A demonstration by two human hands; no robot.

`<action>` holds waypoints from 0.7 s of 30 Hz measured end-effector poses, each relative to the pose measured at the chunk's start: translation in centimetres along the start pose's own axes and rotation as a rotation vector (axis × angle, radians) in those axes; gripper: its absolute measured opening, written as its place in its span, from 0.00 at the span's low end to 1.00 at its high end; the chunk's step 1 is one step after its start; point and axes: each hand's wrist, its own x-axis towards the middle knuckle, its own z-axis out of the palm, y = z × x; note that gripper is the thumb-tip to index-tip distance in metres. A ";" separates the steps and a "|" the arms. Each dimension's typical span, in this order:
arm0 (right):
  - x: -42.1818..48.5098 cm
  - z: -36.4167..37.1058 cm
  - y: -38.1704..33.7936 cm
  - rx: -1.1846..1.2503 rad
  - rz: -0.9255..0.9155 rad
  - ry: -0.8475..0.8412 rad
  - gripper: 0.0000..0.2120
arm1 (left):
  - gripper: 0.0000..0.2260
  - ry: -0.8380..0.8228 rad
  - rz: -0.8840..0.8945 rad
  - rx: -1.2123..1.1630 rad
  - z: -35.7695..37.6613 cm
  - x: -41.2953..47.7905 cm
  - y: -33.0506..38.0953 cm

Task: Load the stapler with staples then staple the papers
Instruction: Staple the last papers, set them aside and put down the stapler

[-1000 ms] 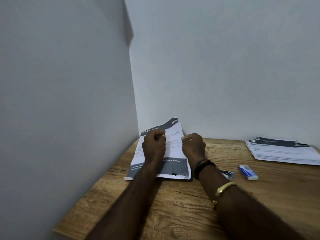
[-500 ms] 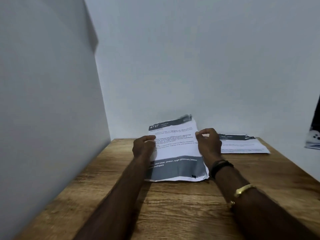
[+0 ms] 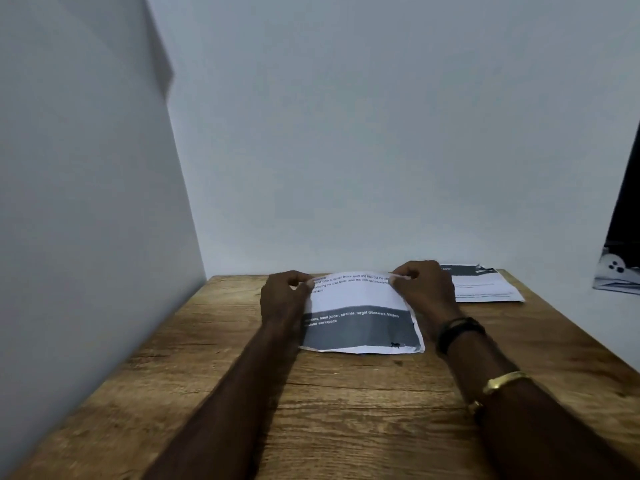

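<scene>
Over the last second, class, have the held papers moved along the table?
Yes: the papers moved right, away from the left wall and towards the other stack by the right hand.

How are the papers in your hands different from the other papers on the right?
The held papers are pinched at the far edge by the left hand and right hand; the other papers lie flat, untouched. The held papers show their grey band at the near end; the other papers show theirs at the far end. Both are white printed sheets on the wooden table.
</scene>
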 end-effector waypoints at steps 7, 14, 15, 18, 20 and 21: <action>-0.3 -0.3 -2.9 0.100 -0.300 0.251 0.03 | 0.07 0.184 0.133 -0.294 0.1 -0.2 2.0; -0.4 -0.1 -3.2 0.305 -0.377 0.204 0.07 | 0.10 0.132 -0.024 -0.587 -0.5 0.3 1.8; -0.5 0.0 -3.0 0.307 -0.376 0.190 0.11 | 0.06 0.084 -0.079 -0.630 -0.7 0.3 1.7; -0.4 0.1 -2.3 0.214 -0.335 0.148 0.21 | 0.21 -0.175 -0.288 -0.776 -1.3 0.2 1.5; -0.2 0.1 -2.0 0.144 -0.280 0.086 0.21 | 0.26 -0.337 -0.359 -0.816 -1.4 -0.1 1.5; -0.2 0.1 -1.8 0.088 -0.253 0.040 0.20 | 0.27 -0.378 -0.356 -0.787 -1.2 -0.2 1.3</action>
